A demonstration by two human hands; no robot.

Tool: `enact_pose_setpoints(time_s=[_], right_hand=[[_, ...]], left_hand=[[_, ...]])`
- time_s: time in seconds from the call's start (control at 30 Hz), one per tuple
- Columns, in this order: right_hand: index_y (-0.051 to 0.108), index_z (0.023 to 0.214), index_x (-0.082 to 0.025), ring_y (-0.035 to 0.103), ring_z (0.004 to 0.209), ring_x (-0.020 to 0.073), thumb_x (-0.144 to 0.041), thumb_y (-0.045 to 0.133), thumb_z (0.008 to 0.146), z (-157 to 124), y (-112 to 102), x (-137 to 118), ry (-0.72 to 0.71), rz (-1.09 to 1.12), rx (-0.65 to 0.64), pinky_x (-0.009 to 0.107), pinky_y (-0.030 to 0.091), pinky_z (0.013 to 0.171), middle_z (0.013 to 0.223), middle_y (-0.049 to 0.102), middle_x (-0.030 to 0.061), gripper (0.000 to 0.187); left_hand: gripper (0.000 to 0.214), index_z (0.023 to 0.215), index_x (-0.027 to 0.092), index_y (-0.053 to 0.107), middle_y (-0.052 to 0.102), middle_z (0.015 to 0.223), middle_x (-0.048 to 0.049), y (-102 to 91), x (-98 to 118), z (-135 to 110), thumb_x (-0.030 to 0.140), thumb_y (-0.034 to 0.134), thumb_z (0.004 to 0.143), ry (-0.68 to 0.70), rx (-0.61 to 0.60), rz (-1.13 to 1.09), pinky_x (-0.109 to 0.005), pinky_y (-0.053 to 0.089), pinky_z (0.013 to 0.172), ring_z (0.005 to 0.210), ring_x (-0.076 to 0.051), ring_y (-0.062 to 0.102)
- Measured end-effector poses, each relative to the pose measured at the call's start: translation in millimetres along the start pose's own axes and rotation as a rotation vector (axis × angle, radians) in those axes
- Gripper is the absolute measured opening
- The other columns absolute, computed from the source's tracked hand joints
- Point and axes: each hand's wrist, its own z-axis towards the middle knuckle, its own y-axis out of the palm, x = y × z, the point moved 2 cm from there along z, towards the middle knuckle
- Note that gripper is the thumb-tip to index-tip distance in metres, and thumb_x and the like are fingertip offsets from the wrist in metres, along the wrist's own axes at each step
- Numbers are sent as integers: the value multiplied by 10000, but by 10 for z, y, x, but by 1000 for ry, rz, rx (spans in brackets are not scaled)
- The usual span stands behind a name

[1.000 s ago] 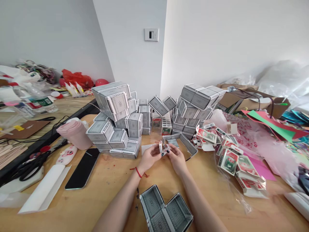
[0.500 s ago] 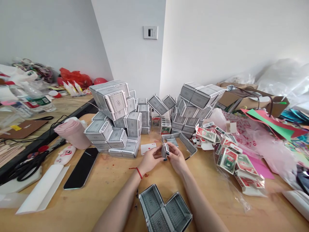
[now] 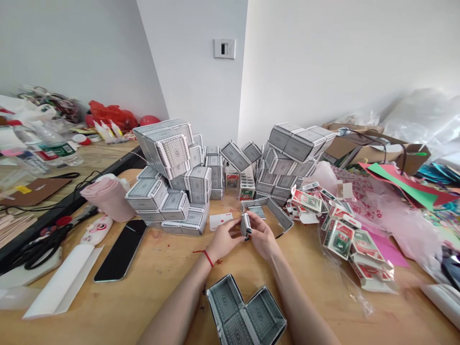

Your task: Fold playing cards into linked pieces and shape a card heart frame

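Between my left hand (image 3: 224, 239) and my right hand (image 3: 264, 238) is a small grey-patterned playing card piece (image 3: 246, 224), held upright with a pale edge toward me. The fingers of both hands pinch it, with dark nails showing. Whether it is one folded card or several together, I cannot tell. A face-up playing card (image 3: 220, 221) lies just left of it. Right behind my hands stands an angled strip of joined cards (image 3: 281, 214). Nearer to me, between my forearms, sits an open L-shaped box of cards (image 3: 244, 314).
Stacked card blocks rise at left (image 3: 176, 155) and right (image 3: 293, 143). A black phone (image 3: 120, 250), scissors (image 3: 46, 247) and a pink cloth roll (image 3: 109, 197) lie left. Card cartons (image 3: 341, 237) spread over plastic at right. A wall (image 3: 305, 62) bounds the back.
The card piece has turned slightly between my fingers, its pale edge shifting a little. My hands stay in nearly the same place, and everything else looks unchanged.
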Motion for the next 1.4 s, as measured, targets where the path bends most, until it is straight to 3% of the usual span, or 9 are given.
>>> enact_pose_setpoints(time_s=[0.2, 0.3, 0.4, 0.53, 0.77, 0.93, 1.1, 1.27, 1.4], right_hand=[[562, 1147, -231, 555, 929, 211, -274, 696, 627, -19, 11, 10, -10, -118, 59, 351, 404, 843, 1004, 633, 35, 539], [582, 1127, -229, 542, 989, 223, -331, 635, 691, -14, 22, 27, 10, -83, 68, 356, 395, 867, 1086, 618, 43, 451], [585, 1126, -244, 537, 1009, 225, -338, 640, 687, 8, -15, 71, 8, -101, 159, 348, 399, 863, 1133, 603, 37, 452], [634, 1057, -229, 561, 969, 227, -336, 655, 675, 33, -61, 126, 27, -121, 185, 357, 391, 870, 1052, 646, 42, 398], [683, 949, -227, 573, 926, 218, -374, 633, 698, 34, -16, 73, 29, -153, 114, 339, 391, 860, 974, 672, 35, 295], [671, 976, -189, 557, 917, 231, -464, 565, 738, 25, -22, 59, -47, -402, 109, 342, 384, 851, 958, 664, 48, 379], [679, 923, -194, 545, 873, 225, -442, 519, 782, 0, -15, 34, -131, -588, 71, 323, 384, 807, 853, 652, 32, 327], [682, 743, -193, 529, 777, 219, -426, 529, 768, -4, -10, 23, -172, -667, 104, 315, 391, 741, 702, 607, 25, 280], [672, 730, -184, 498, 690, 190, -407, 513, 774, -8, -26, 34, -202, -744, 132, 298, 390, 681, 679, 588, 25, 277]], left_hand=[[558, 1222, 189, 461, 549, 1199, -96, -11, 58, -14, 167, 622, 689, 91, 63, 246, -370, 505, 871, 992, -198, 596], [561, 1223, 188, 457, 548, 1200, -94, -4, 81, -24, 159, 615, 685, 132, 86, 353, -357, 503, 872, 1007, -198, 587], [551, 1222, 203, 461, 543, 1211, -81, 2, 109, -33, 165, 609, 692, 194, 92, 473, -367, 468, 920, 1076, -201, 543], [530, 1223, 210, 460, 543, 1214, -72, -6, 114, -40, 185, 596, 712, 249, 113, 595, -394, 404, 983, 1129, -202, 499], [531, 1219, 200, 459, 532, 1223, -75, -34, 35, -37, 189, 601, 708, 277, 156, 653, -373, 414, 978, 1136, -193, 490], [547, 1214, 216, 456, 535, 1212, -70, -50, 3, -40, 160, 611, 692, 292, 181, 662, -392, 415, 978, 1142, -201, 483], [560, 1214, 215, 451, 521, 1220, -79, -59, -10, -54, 107, 587, 682, 302, 183, 695, -420, 411, 978, 1145, -214, 476], [565, 1219, 211, 442, 511, 1229, -80, -62, -5, -57, 86, 563, 681, 315, 165, 723, -430, 403, 987, 1155, -215, 466], [567, 1217, 215, 445, 512, 1228, -78, -62, 0, -53, 77, 556, 678, 315, 150, 734, -435, 408, 981, 1154, -219, 467]])
